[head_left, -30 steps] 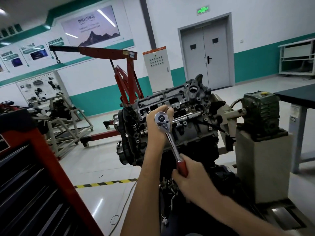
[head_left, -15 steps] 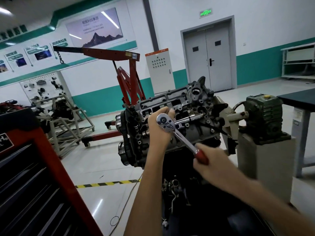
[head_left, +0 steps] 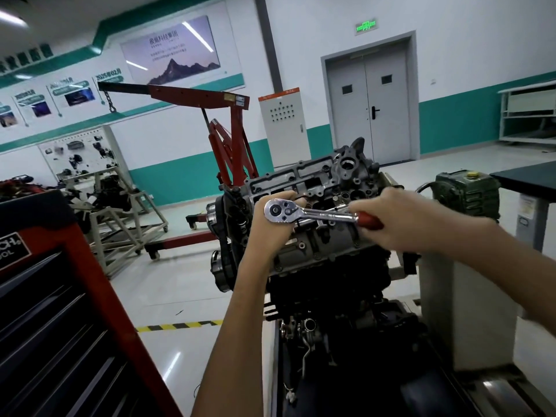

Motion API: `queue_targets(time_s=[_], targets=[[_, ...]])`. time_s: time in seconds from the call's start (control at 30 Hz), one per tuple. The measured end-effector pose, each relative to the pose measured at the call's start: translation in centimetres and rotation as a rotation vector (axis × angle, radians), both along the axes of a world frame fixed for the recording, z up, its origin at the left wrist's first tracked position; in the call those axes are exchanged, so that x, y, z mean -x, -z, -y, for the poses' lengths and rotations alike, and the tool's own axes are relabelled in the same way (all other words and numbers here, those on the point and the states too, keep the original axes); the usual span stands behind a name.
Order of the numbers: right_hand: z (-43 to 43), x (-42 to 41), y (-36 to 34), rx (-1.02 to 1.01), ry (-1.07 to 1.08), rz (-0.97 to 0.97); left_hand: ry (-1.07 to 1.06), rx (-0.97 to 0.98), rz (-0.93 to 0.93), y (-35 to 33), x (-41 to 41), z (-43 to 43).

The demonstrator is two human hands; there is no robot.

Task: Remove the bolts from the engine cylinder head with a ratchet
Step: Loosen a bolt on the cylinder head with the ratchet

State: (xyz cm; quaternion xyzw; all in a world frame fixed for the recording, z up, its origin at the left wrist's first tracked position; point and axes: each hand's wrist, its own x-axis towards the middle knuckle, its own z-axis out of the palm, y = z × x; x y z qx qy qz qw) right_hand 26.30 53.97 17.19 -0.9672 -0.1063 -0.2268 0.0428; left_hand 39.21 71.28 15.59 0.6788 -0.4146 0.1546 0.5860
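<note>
One red-framed tool chest (head_left: 69,296) with dark drawers is seen at the lower left; one red hoist (head_left: 231,136) is stood on the floor at the middle left; one grey double door (head_left: 370,103) is set in the far wall; one engine (head_left: 331,284) is mounted in the middle of the view, with its cylinder head (head_left: 304,179) tilted toward the camera; one pale pedestal (head_left: 463,326) is placed just to the right of the engine, and one green gearbox (head_left: 466,194) is carried on top of it; one white cabinet (head_left: 284,127) is stood against the wall between hoist and door.

Two hands are raised in front of the cylinder head, and one ratchet (head_left: 319,216) is held between them; the ratchet is laid almost level across the head's face, its round chrome end to the left and its red handle to the right. The left hand (head_left: 270,236) is wrapped round the chrome end from behind and below, with fingers curled over its top edge; the right hand (head_left: 403,224) is clenched around the red handle, so that only a short part of the handle is shown. The chrome shaft is left bare between the two hands; the bolt beneath the ratchet's end is hidden by the left hand.
</note>
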Motion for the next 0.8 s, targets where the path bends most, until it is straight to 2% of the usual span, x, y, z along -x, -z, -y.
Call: queue_targets(time_s=[0.07,0.13,0.3,0.33,0.4,0.5,0.63,0.7,0.73,0.8], targets=[[-0.2,-0.2,-0.5,0.036,0.023,0.027,-0.038,0.075,-0.028,0.5,0.0,0.0],[-1.4,0.1,2.1,-0.099,0.028,-0.037,-0.069,0.2,-0.058,1.1,0.4,0.3],[-8.6,0.6,10.4,-0.893,-0.031,0.129,-0.133,0.195,0.02,0.7,0.9,2.4],[-10.1,0.2,11.2,-0.992,-0.059,0.139,-0.149,0.192,0.033,0.6,1.0,2.7],[-11.9,-0.4,11.9,-1.05,-0.102,0.107,-0.156,0.194,0.039,0.9,0.8,2.6],[-9.7,-0.2,10.4,-0.848,-0.089,0.047,-0.113,0.138,0.025,1.0,-0.3,1.0],[-3.0,0.3,4.1,-0.367,-0.114,-0.17,0.003,0.059,0.018,0.8,-0.2,-0.9],[-0.7,-0.2,0.2,0.005,-0.018,-0.094,0.023,0.071,-0.008,0.7,0.0,-0.9],[-0.3,-0.5,-0.9,0.122,0.015,-0.008,0.022,0.075,-0.004,0.7,0.0,-0.8],[-0.5,-0.5,-0.6,0.123,0.037,0.027,0.007,0.108,0.018,0.9,0.0,-0.5]])
